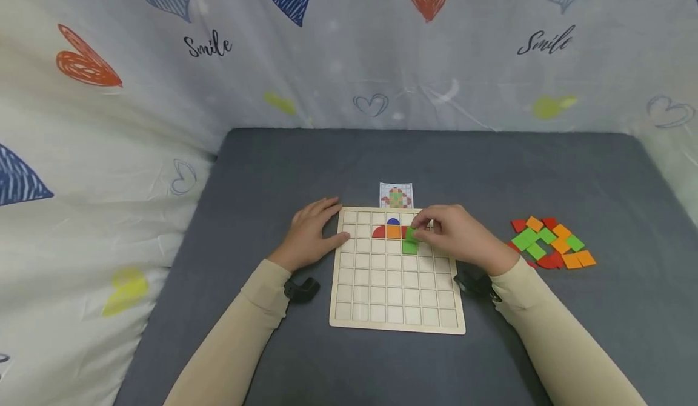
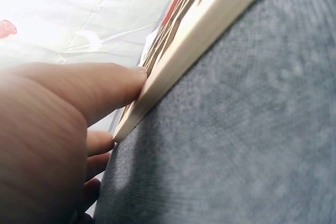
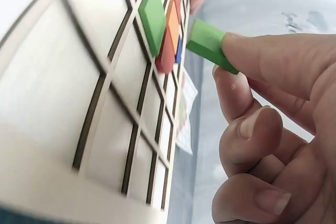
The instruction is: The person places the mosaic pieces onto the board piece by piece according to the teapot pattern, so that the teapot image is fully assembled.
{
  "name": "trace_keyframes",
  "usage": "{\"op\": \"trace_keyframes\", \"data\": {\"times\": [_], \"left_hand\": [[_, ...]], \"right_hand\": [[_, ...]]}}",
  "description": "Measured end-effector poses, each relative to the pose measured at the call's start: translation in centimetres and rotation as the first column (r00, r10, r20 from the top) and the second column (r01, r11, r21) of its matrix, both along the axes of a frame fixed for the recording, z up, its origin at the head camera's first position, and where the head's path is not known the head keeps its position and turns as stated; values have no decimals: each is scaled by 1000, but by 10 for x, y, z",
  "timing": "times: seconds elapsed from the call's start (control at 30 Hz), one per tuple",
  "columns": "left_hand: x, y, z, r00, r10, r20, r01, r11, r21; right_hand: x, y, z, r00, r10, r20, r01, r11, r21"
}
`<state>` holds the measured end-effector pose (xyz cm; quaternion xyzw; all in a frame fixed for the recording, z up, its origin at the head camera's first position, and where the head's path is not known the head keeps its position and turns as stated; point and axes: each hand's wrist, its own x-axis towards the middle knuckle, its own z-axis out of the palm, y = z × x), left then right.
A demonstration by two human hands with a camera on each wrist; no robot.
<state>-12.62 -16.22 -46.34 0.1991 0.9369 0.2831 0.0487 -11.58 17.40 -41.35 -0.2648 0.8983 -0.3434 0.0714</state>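
Note:
A wooden grid board (image 1: 376,297) lies flat on the table. In its upper rows sit a blue half-round tile (image 1: 393,220), an orange square tile (image 1: 393,232), a red rounded tile (image 1: 378,232) with a second red one partly hidden, and a green square tile (image 1: 409,247). My right hand (image 1: 455,231) pinches another green tile (image 3: 209,43) between thumb and forefinger, just above the board. My left hand (image 1: 313,231) rests at the board's upper left edge, its thumb touching the rim (image 2: 152,85) and its fingers stretched out.
Loose red, orange and green tiles (image 1: 545,236) lie in a pile right of the board. A small printed pattern card (image 1: 396,194) lies behind the board's far edge. A patterned cloth (image 1: 338,48) hangs behind the grey table (image 1: 294,163).

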Motion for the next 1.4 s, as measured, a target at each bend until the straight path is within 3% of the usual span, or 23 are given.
{"op": "trace_keyframes", "data": {"times": [0.6,1.03,1.4], "left_hand": [[2,0,1,1000,-3,-9,4,1000,12],[2,0,2,1000,0,-3,0,1000,17],[2,1,3,1000,4,-2,-4,1000,14]], "right_hand": [[-6,-30,-10,993,91,74,-91,996,-1],[-8,-31,-14,990,137,29,-138,990,27],[-6,-35,-13,983,167,-71,-162,984,71]]}}
